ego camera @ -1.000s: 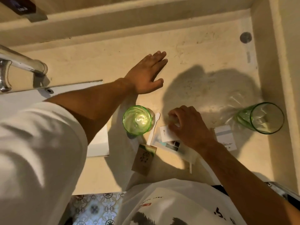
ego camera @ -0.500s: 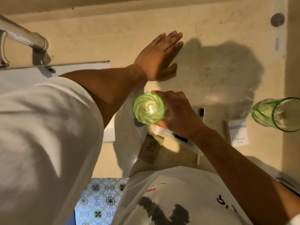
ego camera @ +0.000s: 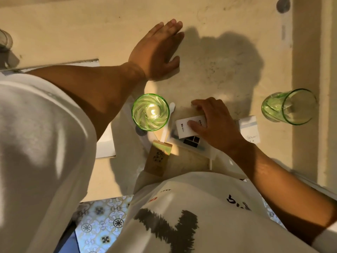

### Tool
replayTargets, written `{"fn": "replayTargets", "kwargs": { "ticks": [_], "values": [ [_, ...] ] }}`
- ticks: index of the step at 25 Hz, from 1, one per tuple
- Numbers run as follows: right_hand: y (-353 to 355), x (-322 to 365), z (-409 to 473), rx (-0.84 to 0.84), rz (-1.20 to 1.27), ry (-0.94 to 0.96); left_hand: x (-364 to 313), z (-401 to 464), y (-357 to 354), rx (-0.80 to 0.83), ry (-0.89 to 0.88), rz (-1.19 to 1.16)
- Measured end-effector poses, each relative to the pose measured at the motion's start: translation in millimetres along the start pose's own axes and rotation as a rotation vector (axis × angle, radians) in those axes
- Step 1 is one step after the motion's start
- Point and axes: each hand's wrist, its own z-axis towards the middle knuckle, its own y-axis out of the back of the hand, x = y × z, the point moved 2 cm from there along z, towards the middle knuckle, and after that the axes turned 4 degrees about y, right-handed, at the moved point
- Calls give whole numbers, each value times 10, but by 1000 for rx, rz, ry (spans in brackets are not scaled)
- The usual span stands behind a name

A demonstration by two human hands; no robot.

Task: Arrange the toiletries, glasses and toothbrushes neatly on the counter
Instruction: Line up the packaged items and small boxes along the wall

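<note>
My left hand (ego camera: 160, 52) lies flat, fingers straight, on the beige counter (ego camera: 218, 61). A green glass (ego camera: 150, 114) stands upright at the counter's middle front. A white toothbrush (ego camera: 168, 123) lies just right of it. My right hand (ego camera: 211, 123) grips a small white box (ego camera: 188, 129), thumb on top, over a clear packet (ego camera: 193, 143) with dark squares. A brown and green sachet (ego camera: 159, 157) lies by the front edge. Another white box (ego camera: 249, 131) lies right of my wrist. A second green glass (ego camera: 290, 108) stands at the far right.
The white sink basin (ego camera: 106, 143) shows at the left under my arm, with a faucet end (ego camera: 5, 40) at the far left. A raised ledge (ego camera: 306, 70) runs along the counter's right side. A round grey spot (ego camera: 283, 4) marks the far right corner. Patterned floor tiles (ego camera: 102, 221) lie below.
My right hand has let go of the middle green glass and moved right onto the small white box. My left hand stays flat on the counter. The view shifted.
</note>
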Motion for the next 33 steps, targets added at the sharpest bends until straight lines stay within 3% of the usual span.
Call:
{"fn": "replayTargets", "kwargs": {
  "ticks": [5, 11, 16, 21, 25, 29, 33],
  "values": [
    [-52, -153, -131, -4, -26, -33, 2, -1, -16, -22, -24, 13],
    [-22, -212, -249, -136, 53, -120, 18, 11, -36, -11, -26, 18],
    [-131, -44, -362, 9, 0, 73, 13, 1, -33, -2, -8, 6],
    [-24, -219, -183, -314, 44, -201, 0, -7, -12, 14, 2, 2],
    [-17, -200, -149, -408, -83, -143, -16, -5, 15, 20, 3, -1],
    [-154, 54, -251, -262, -221, 97, -26, -6, 2, 13, 9, -4],
    [-386, 267, -406, -15, -259, 133, 9, -3, -13, 4, -11, -29]
  ]
}}
